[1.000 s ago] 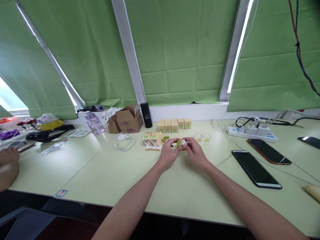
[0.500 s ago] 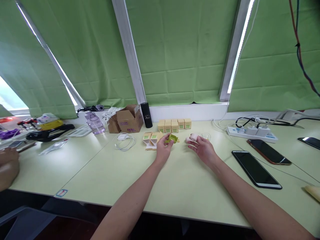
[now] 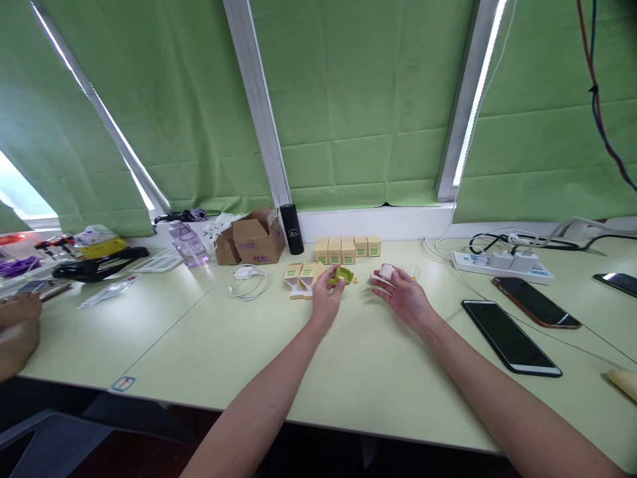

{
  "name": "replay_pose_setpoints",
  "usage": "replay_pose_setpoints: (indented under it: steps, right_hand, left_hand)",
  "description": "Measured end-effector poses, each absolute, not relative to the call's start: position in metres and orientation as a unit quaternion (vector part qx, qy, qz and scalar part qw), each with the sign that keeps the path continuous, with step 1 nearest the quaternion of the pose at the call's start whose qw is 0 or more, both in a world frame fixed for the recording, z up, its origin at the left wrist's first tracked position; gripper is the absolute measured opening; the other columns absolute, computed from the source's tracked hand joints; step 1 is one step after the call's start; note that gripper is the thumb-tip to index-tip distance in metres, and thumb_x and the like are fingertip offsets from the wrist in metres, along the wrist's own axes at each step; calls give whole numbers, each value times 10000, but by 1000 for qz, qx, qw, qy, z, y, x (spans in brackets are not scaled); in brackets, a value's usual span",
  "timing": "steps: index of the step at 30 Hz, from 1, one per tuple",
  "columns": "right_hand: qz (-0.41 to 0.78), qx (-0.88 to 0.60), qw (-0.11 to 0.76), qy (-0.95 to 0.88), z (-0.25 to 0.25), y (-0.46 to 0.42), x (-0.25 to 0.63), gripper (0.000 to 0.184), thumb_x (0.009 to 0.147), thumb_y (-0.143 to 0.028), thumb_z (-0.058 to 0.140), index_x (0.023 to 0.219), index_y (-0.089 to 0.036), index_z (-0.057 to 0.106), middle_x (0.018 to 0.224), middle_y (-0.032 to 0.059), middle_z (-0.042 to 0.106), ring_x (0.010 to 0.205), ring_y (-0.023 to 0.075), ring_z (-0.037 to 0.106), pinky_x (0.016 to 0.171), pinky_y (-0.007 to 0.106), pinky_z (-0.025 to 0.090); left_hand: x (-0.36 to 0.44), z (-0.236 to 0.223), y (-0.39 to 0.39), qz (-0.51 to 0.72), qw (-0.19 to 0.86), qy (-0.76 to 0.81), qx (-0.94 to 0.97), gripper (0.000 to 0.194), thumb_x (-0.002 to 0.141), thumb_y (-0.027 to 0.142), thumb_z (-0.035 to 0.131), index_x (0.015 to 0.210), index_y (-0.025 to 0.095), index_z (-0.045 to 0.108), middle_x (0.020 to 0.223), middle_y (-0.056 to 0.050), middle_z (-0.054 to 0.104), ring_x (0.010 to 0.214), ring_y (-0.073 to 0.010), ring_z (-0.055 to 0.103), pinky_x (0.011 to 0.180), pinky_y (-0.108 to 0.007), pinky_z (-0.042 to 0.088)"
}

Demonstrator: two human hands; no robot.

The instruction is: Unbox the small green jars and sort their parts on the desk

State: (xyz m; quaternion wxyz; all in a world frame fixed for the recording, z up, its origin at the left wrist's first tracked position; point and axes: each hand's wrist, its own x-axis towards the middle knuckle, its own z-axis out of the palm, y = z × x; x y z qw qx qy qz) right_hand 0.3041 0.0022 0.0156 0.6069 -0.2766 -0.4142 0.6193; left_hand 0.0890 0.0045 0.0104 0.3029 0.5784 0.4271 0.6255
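Observation:
My left hand pinches a small olive-green cover, open and hollow, between thumb and fingers. A small gold-coloured piece shows at the cover's right side. My right hand holds a small rounded white case, which looks like an earbud case, with its fingertips. Some of the case is hidden behind the fingers. The two hands are apart, just above the table. A small clear item lies behind my right hand. Left of the green cover stand opened tan cartons, partly hidden by my left hand.
Several small tan boxes stand in a row at the back. Further left are a black cylinder, a cardboard box, a coiled white cable and a bottle. Phones and a power strip lie right. Another person's hand is far left.
My right hand has turned the white case slightly. My left hand has barely shifted, and the green cover stays in its grip.

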Motion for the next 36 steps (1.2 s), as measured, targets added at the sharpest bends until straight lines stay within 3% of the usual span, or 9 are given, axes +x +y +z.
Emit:
replay_pose_setpoints:
  steps: [11,21,27,31,36]
  right_hand:
    - [579,-297,648,-396,22,-2,302,452,710,-472,900,1071,-285,702,989,12,715,933,228,725,866,449,615]
    - [506,-325,664,-445,26,-3,297,527,656,-419,925,1105,-227,726,951,23,714,914,219,728,994,486,583]
    - [401,-412,648,-500,27,1,296,587,642,-390,866,1185,-242,699,1044,35,659,914,204,667,824,387,595]
    - [328,-427,646,-541,25,9,293,562,673,-350,807,1202,-248,643,1062,36,635,888,190,624,708,327,536]
    - [252,-428,611,-617,22,25,290,500,753,-255,705,1239,-268,587,1102,36,692,890,202,601,730,346,482]
  left_hand:
    - [90,10,3,616,288,442,585,471,887,415,729,1302,202,659,1329,-133,679,1224,-254,635,960,-358,539]
    - [91,11,2,614,285,449,584,443,883,404,732,1270,197,676,1311,-137,684,1224,-260,631,943,-360,541]
    - [91,8,3,611,284,451,585,444,890,383,727,1287,191,674,1303,-141,690,1214,-258,638,938,-357,536]
    - [91,6,4,618,287,447,579,441,881,384,744,1273,191,686,1281,-141,700,1192,-263,644,926,-361,527]
    - [91,4,6,629,290,440,571,452,859,403,774,1252,193,701,1269,-145,701,1174,-274,650,917,-371,526]
